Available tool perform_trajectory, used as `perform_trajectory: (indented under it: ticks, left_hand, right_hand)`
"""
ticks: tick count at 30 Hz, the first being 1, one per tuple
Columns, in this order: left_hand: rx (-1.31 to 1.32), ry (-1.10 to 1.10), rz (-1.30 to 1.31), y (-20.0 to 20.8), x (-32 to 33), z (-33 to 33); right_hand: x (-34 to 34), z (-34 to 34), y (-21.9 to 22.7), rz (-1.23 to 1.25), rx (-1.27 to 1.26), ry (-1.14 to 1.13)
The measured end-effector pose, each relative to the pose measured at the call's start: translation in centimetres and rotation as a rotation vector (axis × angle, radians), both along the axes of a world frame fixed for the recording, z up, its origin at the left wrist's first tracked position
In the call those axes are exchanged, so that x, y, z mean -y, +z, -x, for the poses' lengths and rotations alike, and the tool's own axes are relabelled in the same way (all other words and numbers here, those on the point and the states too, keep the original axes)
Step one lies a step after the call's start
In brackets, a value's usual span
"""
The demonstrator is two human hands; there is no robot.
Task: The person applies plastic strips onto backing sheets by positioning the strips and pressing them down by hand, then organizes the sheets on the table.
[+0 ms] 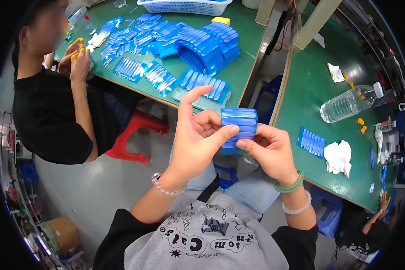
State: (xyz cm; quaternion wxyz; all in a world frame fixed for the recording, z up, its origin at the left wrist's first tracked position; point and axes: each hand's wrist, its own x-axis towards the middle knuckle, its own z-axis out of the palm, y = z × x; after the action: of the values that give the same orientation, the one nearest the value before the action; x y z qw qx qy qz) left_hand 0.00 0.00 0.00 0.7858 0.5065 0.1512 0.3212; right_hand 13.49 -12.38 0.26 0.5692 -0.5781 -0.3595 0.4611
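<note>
Between both hands, over my lap, is a blue film sheet (239,122) with a row of long rounded strip-shaped pieces on it. My left hand (191,135) pinches its left edge with the thumb in front, while the forefinger points up and away from it. At the lower right edge, my right hand (272,150) grips the same sheet, thumb on the front and fingers behind. Just beyond my left hand, another blue sheet of strips (202,84) lies on a pale flat block (191,100) at the table's near edge.
On the green table (243,83) lies a large heap of blue strip sheets (162,36), with a white basket (184,7) behind. A person (54,103) works at the left, near a red stool (132,139). The right table holds a water bottle (351,103) and crumpled tissue (338,157).
</note>
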Motion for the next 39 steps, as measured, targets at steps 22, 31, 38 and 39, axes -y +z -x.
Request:
perform_trajectory:
  ticks: [22, 31, 38, 39]
  left_hand:
    - [-0.079, 0.168, 0.042, -0.4, -1.5, 0.8]
    - [-0.1, 0.278, 0.006, -2.1, -4.4, 3.6]
    - [-0.082, 0.411, 0.078, -2.7, -7.8, 6.0]
    - [-0.086, 0.444, 0.059, -3.1, -8.3, 6.3]
  right_hand:
    - [-6.1, -0.1, 0.9, -0.092, -0.021, -0.049]
    - [-10.5, 1.7, 1.2, -0.005, 0.119, 0.096]
    - [-15.5, 3.4, 1.2, 0.003, 0.047, 0.179]
    - [-16.2, 3.8, 1.1, -0.001, 0.032, 0.187]
